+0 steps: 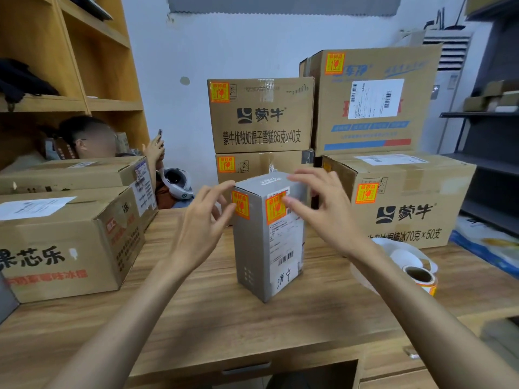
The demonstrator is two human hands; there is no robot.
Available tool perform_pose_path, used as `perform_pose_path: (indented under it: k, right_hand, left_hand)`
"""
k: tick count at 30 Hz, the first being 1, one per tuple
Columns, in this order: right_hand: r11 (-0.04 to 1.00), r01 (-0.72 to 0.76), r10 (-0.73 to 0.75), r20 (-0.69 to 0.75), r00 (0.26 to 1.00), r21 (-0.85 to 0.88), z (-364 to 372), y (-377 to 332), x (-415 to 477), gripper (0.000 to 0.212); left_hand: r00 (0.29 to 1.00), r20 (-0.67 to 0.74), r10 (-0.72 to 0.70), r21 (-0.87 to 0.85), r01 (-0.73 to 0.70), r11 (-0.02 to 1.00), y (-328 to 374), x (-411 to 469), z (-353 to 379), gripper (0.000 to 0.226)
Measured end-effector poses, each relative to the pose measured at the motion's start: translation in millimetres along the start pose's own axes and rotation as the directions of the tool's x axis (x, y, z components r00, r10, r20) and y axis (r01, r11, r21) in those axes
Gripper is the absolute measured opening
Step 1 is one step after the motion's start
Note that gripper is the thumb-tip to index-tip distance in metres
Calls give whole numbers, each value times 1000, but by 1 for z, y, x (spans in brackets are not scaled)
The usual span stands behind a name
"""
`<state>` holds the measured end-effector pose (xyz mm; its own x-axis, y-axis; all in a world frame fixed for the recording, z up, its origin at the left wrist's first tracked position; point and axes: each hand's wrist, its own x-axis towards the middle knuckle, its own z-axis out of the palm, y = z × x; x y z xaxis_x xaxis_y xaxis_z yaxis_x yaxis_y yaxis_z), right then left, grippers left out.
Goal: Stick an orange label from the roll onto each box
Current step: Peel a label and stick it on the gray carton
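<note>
Grey box (252, 248), standing upright near the centre of the wooden desk (224, 318), one vertical edge turned toward the camera. Two orange labels sit near its top: the left-face label (241, 204) and the right-face label (275, 209), the latter just above a white shipping slip (285, 248).

Left hand (196, 223): forearm reaching in from the lower left, fingers spread and only lightly bent. Its fingertips meet the box's upper left edge and the left-face label, with nothing gripped.

Right hand (328, 211): forearm entering from the lower right, wrist raised, fingers extended over the top of the box. The thumb tip rests on the right-face label, and nothing is clasped.

Label roll (420, 277), lying on the desk to the right of the box, beyond the right forearm, with white backing strip (404, 256) looping from it.

Brown cartons stand behind the box, among them the stacked pair (261, 122) and the right carton (407, 209), each bearing an orange label. Two more cartons (61, 248) lie at the left.
</note>
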<state>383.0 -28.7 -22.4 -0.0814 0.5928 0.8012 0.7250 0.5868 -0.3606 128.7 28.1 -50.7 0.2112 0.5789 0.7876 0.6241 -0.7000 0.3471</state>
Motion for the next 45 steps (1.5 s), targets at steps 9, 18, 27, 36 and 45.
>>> perform_pose_path:
  k: [9,18,27,36,45]
  right_hand:
    - [786,-528,430,328,841,322,11,31,-21,67]
    - [814,-486,409,280,868,317,20,29,-31,52]
    - [837,-393,397,70,915,382,-66,20,-22,45]
    - [886,-401,432,-97,897,234,-202,49,-34,34]
    - [805,-553,584,-123,802,214,-268,130,-61,36]
  left_hand:
    - [977,121,-175,-16,178,984,22,-34,27,99]
    - [961,201,-191,-112,216,970,29,-23,39,97]
    - [983,160,-92,-238,129,963,98,17,42,97]
    - [974,216,65,-430,35,902,205,67,115,97]
    - [926,354,131,-468,55,882,266,86,218,99]
